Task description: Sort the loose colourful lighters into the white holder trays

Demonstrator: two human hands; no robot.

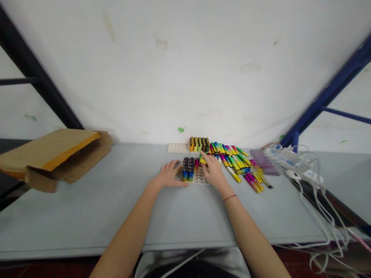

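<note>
A white moulded tray point(199, 175) lies on the table in front of me, with several gradient-coloured lighters point(188, 170) standing upright in its left slots. My left hand point(169, 174) rests beside them, fingers apart and holding nothing. My right hand point(213, 172) is over the tray, its fingertips at a yellow lighter point(202, 159); whether it grips that lighter is hidden. Loose rainbow lighters point(228, 160) lie in a slanted heap to the right. Another group of lighters point(199, 144) stands in a row at the back, next to a second white tray point(177, 148).
A brown cardboard envelope point(55, 156) lies at the table's left end. A pixelated patch point(265, 162) hides something right of the lighters. White power adapters and cables point(301, 164) trail over the right edge. Blue metal framing point(327, 92) rises at the right.
</note>
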